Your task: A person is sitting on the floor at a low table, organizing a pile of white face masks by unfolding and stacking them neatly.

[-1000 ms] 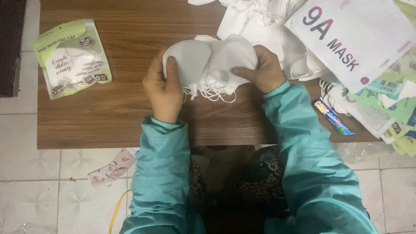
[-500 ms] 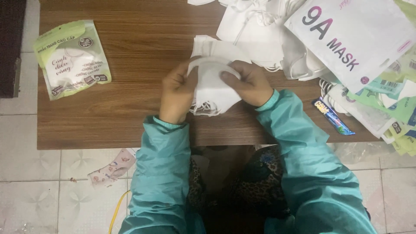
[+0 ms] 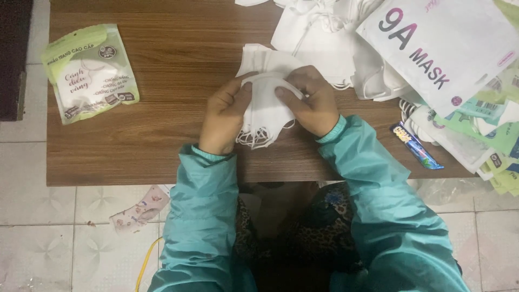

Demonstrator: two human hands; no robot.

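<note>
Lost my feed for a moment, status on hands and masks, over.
Left hand and right hand both gripping a folded stack of white masks. Stack over wooden table. Loose mask pile just beyond; nothing blocking.

Teal jacket sleeves (image 3: 373, 178) with ribbed knit cuffs, bare hands, dark patterned, possibly leopard-print, garment at lap

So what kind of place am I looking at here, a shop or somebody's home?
Probably a small home workshop where face masks get packed. A low wooden table stands on a tiled floor; loose white masks are heaped on it beside a sealed green mask pouch, and both hands hold a stack of masks.
</note>
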